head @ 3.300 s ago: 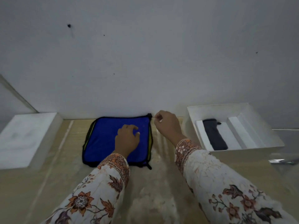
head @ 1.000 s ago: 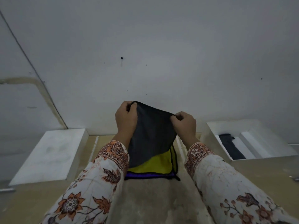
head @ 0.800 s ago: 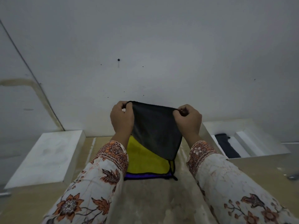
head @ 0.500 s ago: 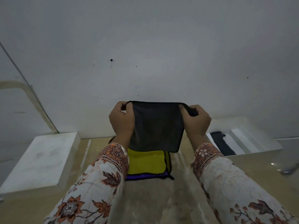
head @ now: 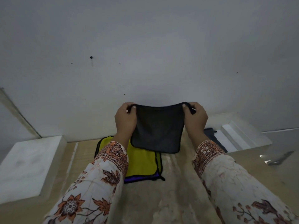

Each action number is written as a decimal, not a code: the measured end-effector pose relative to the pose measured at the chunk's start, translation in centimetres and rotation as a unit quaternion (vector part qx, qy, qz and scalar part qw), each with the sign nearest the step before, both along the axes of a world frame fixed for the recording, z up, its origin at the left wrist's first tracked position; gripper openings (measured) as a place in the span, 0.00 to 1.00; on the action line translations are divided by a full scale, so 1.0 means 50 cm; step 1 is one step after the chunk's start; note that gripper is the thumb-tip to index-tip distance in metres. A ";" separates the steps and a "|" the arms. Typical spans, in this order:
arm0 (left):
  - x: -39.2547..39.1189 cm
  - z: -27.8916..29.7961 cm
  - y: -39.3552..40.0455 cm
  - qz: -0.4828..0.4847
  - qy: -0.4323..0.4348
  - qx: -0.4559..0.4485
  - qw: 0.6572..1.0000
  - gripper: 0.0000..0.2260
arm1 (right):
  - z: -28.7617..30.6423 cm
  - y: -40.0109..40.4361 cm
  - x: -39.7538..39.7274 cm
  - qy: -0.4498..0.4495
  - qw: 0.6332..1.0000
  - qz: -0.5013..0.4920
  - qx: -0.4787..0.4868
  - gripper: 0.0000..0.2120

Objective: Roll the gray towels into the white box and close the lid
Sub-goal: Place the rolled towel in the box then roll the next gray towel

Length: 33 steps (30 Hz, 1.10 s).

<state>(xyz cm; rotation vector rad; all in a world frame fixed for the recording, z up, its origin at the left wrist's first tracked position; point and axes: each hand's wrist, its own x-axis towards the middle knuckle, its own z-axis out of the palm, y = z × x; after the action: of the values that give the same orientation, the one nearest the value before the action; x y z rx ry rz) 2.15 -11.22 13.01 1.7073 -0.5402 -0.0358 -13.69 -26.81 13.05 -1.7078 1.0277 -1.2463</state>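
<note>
Left hand grip: thumb and fingers pinching the top left corner of a dark gray square cloth towel with black stitched edging. Right hand grip: same pinch on the top right corner. Towel hangs flat between both hands, top edge sagging slightly, lower edge clear of the tabletop, held up in front of the white wall.

Directly under and behind it: a yellow towel with black edging lying flat on the beige wooden tabletop, with a strip of blue-purple cloth showing along its near edge. Left forearm in a floral-print sleeve covers part of the yellow towel.

Right of the hands: open white rectangular box on the tabletop, with one dark gray towel lying inside beside white inner dividers; partly hidden by the right wrist.

Far left: flat white rectangular lid on the tabletop, well apart from the box.
</note>
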 end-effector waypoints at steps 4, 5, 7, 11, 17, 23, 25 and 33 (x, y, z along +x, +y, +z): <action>-0.011 -0.003 0.005 0.002 -0.048 -0.003 0.999 0.07 | -0.006 0.008 -0.012 -0.042 0.998 -0.003 -0.038 0.09; -0.017 -0.012 0.012 -0.004 -0.064 0.001 0.998 0.06 | -0.014 0.014 -0.018 -0.049 0.998 -0.003 -0.046 0.07; -0.028 -0.044 0.035 -0.029 -0.091 0.030 0.995 0.05 | -0.039 0.028 -0.036 -0.039 0.998 0.002 -0.055 0.02; -0.047 -0.142 0.101 -0.084 -0.100 0.178 0.975 0.06 | -0.138 0.062 -0.095 0.067 0.997 0.026 -0.020 0.09; -0.075 -0.236 0.178 -0.218 -0.029 0.370 0.903 0.11 | -0.260 0.110 -0.195 0.238 0.965 0.106 0.015 0.17; -0.065 -0.198 0.181 -0.297 0.146 0.475 0.816 0.09 | -0.252 0.111 -0.204 0.314 0.937 0.148 0.031 0.21; -0.064 -0.190 0.175 -0.304 0.142 0.510 0.792 0.09 | -0.257 0.100 -0.200 0.373 0.908 0.179 0.063 0.18; -0.059 -0.232 0.136 -0.288 0.090 0.459 0.836 0.09 | -0.285 0.043 -0.170 0.412 0.870 0.190 0.192 0.17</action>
<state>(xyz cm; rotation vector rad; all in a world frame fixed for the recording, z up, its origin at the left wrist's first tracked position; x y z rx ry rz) -0.81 -4.40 1.43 2.3494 -0.9724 -1.0313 -22.18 -24.67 -1.21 -2.0010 1.2104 0.0044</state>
